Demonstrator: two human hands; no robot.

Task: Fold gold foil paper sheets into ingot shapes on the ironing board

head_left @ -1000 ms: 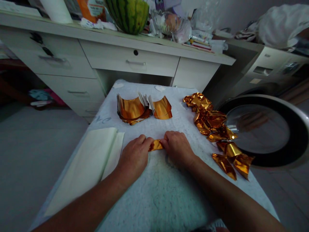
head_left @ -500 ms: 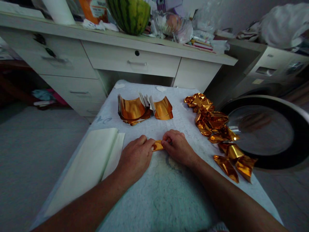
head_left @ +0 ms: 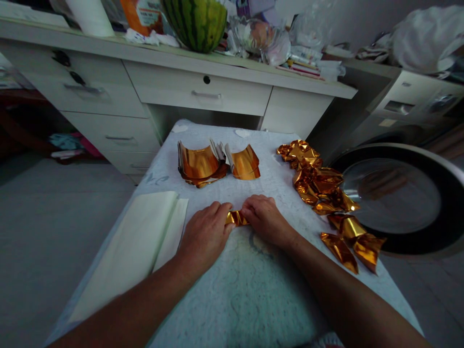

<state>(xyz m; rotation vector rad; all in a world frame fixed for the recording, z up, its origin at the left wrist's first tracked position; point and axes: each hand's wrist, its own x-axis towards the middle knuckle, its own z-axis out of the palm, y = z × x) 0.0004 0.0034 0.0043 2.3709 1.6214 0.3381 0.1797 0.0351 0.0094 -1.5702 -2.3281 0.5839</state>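
Note:
Between my hands is a small folded piece of gold foil paper (head_left: 237, 218), low over the cloth-covered table (head_left: 232, 290). My left hand (head_left: 209, 229) grips its left end, fingers closed. On its right end my right hand (head_left: 264, 216) is closed too, thumb and fingers pinching. Only the shiny middle of the piece shows; both ends are hidden under my fingers. Beyond my hands stand two curved stacks of gold foil sheets, a larger left stack (head_left: 198, 164) and a smaller right stack (head_left: 245, 163). Several folded gold foil pieces (head_left: 319, 181) lie in a row along the table's right side.
Folded white paper (head_left: 134, 241) lies left of my left forearm. Past the table's far edge is a white drawer desk (head_left: 203, 89) bearing a watermelon (head_left: 197, 21) and clutter. At right, a washing machine's open round door (head_left: 395, 193) comes close to the table edge.
The foil piece between my hands looked flat and smooth; now it is creased and bent. Both hands stay in nearly the same place, with fingers slightly shifted on its ends.

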